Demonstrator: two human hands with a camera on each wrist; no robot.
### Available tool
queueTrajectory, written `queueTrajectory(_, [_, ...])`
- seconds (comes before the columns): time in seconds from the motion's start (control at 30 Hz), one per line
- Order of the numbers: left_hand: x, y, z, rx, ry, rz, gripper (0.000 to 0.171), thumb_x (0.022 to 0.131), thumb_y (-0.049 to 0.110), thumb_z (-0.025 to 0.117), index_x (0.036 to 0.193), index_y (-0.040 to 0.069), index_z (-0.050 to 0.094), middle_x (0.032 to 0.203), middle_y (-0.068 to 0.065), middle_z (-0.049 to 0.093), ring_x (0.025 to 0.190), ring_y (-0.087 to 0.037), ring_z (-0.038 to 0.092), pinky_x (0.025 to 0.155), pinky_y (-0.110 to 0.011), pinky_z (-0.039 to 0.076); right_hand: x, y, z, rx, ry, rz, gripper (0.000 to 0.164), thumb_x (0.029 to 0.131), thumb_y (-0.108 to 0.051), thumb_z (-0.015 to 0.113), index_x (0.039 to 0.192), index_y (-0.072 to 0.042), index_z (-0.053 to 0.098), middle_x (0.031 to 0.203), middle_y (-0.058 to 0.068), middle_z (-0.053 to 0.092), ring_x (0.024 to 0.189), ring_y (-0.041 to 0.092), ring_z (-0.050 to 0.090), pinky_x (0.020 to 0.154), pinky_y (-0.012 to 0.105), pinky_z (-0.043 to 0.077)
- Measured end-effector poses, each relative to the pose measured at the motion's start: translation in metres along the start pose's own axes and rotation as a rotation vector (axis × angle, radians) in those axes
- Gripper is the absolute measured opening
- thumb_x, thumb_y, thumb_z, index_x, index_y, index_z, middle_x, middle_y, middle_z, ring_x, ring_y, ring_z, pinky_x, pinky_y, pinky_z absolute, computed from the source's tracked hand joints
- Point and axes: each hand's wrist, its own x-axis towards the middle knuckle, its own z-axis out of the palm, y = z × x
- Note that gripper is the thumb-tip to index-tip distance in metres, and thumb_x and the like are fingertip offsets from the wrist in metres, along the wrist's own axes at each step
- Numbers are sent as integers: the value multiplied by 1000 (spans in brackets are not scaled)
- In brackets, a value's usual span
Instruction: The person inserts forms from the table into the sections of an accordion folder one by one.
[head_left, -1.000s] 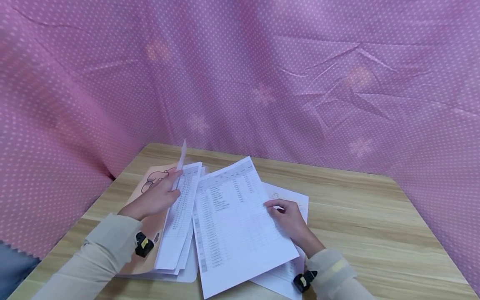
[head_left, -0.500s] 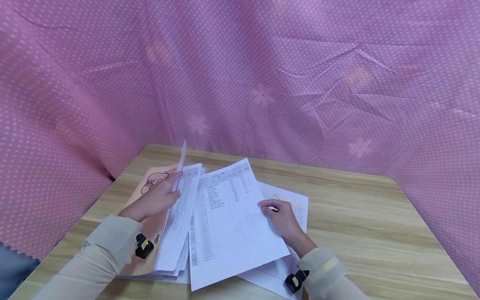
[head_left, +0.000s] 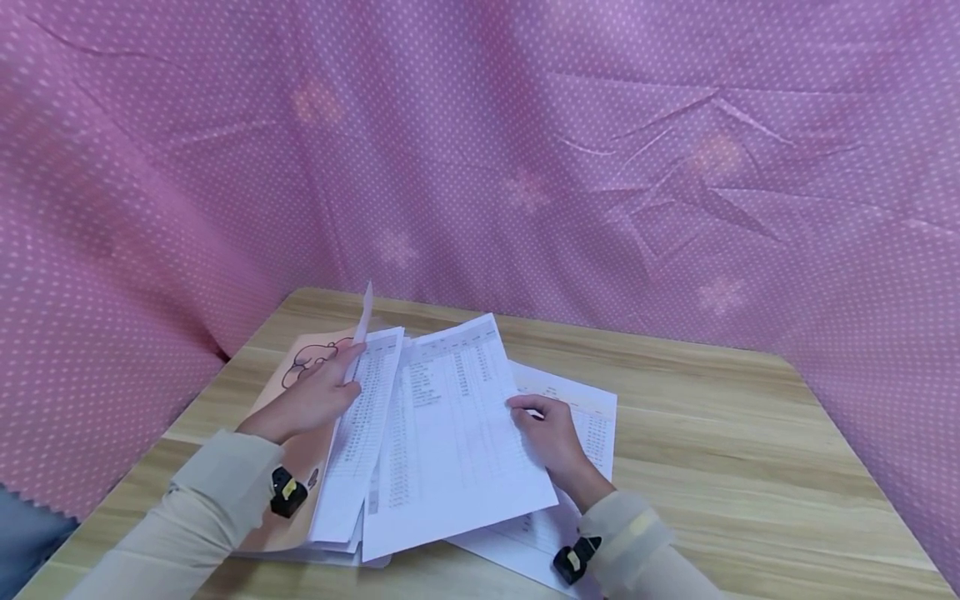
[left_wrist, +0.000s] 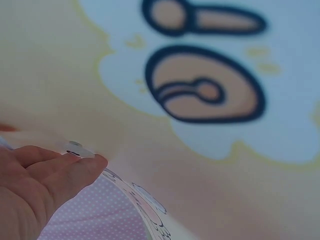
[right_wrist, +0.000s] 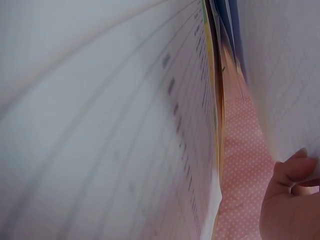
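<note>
My left hand (head_left: 318,396) pinches the edge of a peach cartoon-printed folder cover (head_left: 296,442), holding it partly raised at the left. A pale strip (head_left: 365,312) stands up beyond those fingertips. In the left wrist view, the fingers (left_wrist: 75,172) meet the cover's edge, and its printed side fills most of the picture. Beneath the cover lie several printed sheets (head_left: 352,467). My right hand (head_left: 555,442) pinches the right edge of a white sheet with a printed table (head_left: 457,458). That sheet is tilted, its left edge against the folder's papers; the right wrist view shows its back (right_wrist: 285,80).
More printed paper (head_left: 600,417) lies under and to the right of the held sheet. All of this is on a wood-grain table (head_left: 750,450). Pink dotted cloth (head_left: 525,167) hangs behind and at both sides.
My right hand has moved left with the sheet, bringing it closer to the folder and uncovering more of the paper at the right. The left hand has stayed put.
</note>
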Motion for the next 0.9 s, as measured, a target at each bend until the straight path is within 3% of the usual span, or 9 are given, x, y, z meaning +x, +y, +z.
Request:
queueTrajectory(0.33, [0, 2, 0, 6, -5, -7, 63, 95, 14, 37, 150, -1, 9, 155, -25, 11, 141, -43, 13, 110, -60, 16, 4, 1, 15, 30, 25, -24, 19, 88, -4, 57, 101, -2, 71, 113, 12, 63, 79, 14, 61, 66, 26, 51])
queueTrajectory(0.63, [0, 3, 0, -1, -9, -15, 64, 95, 13, 36, 150, 0, 8, 155, -25, 7, 141, -43, 10, 110, -61, 15, 2, -1, 29, 59, -8, -48, 20, 88, -3, 56, 102, 1, 69, 106, 16, 64, 73, 14, 62, 63, 27, 53])
queueTrajectory(0.9, [0, 2, -1, 1, -7, -13, 64, 95, 14, 37, 150, -1, 9, 155, -25, 7, 141, -43, 8, 111, -61, 13, 0, -6, 35, 24, 7, -35, 20, 89, -6, 57, 104, -4, 71, 109, 11, 64, 83, 15, 60, 71, 27, 51])
